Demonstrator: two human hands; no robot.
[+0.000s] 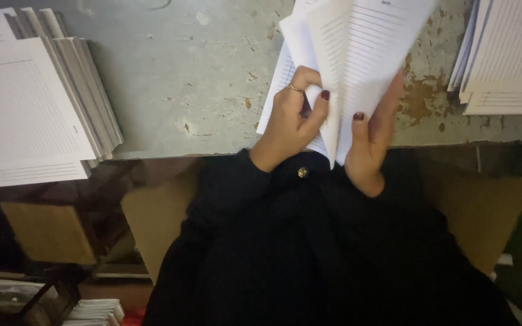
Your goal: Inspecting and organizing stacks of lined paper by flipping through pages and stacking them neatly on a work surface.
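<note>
1. The left hand pinched lined sheets in its grip above the desk edge.
2. The right hand clasped their other side, fingers closed.
3. A paper stack lay far left.

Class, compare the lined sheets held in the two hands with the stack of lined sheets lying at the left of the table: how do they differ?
The held sheets are lifted, bent and fanned apart between the left hand and right hand; the left stack lies flat and untouched on the table. The held sheets are few; the left stack is thicker. Both are white, lined paper.
</note>
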